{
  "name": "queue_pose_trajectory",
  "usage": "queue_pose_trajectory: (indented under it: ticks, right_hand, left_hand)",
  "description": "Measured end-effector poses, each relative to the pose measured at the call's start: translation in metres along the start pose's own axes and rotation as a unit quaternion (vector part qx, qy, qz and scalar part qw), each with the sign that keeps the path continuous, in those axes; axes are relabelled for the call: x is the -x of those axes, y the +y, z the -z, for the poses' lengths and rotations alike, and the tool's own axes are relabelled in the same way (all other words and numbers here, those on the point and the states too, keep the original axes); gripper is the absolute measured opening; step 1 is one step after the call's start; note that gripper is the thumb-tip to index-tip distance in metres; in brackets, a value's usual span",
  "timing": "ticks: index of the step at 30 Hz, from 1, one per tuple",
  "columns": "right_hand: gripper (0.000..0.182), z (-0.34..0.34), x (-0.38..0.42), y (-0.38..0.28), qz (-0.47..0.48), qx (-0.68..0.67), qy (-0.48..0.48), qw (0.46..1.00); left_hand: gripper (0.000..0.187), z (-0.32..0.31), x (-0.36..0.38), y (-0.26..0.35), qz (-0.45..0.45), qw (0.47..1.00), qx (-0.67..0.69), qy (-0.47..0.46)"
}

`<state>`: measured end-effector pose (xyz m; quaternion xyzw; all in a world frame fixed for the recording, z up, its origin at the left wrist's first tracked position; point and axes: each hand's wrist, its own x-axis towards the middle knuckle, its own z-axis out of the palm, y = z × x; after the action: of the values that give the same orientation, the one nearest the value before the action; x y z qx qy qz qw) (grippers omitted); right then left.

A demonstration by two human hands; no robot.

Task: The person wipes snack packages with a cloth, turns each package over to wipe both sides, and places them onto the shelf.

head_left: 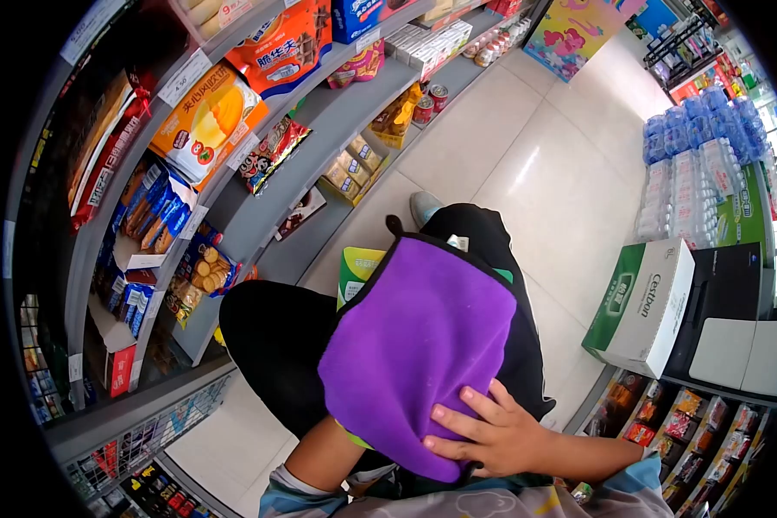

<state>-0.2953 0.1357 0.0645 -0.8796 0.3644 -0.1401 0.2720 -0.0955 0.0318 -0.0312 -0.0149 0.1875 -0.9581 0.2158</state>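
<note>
A purple cloth (419, 337) with black edging and a small black loop at its top corner spreads over my lap. My right hand (483, 432) lies on the cloth's lower right part, fingers stretched and apart. The left forearm (324, 453) runs up under the cloth, so my left hand is hidden beneath it. A yellow-green edge shows by the left wrist. Behind the cloth's upper left edge, part of a green and yellow item (358, 272) peeks out; its kind cannot be made out.
Grey shelves (306, 147) with packaged snacks stand close on the left. My bent knees (272, 345) are in front of me on the tiled floor (578, 164). On the right are a Cestbon carton (643, 302), stacked water bottles (686, 194) and a low snack rack (686, 423).
</note>
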Motion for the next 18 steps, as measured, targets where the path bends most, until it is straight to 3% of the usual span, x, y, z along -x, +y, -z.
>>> queue_pose_trajectory:
  ticks: [5,10,15,18]
  right_hand:
    - [0.085,0.007,-0.012,-0.009,0.017,0.089,0.012,0.996]
    - [0.079,0.035,-0.028,-0.006,-0.022,0.015,-0.079,0.997]
    - [0.087,0.028,-0.038,-0.001,0.002,0.003,-0.072,0.997]
    - [0.077,0.023,-0.050,-0.006,0.046,-0.045,-0.072,0.995]
  left_hand:
    - [0.083,-0.001,-0.003,0.003,-0.005,1.000,-0.008,-0.001]
    - [0.083,-0.003,-0.006,0.003,-0.003,1.000,-0.010,-0.002]
    - [0.083,-0.005,-0.006,0.002,0.001,1.000,-0.015,-0.001]
    - [0.083,-0.005,-0.004,0.002,-0.001,1.000,-0.012,-0.002]
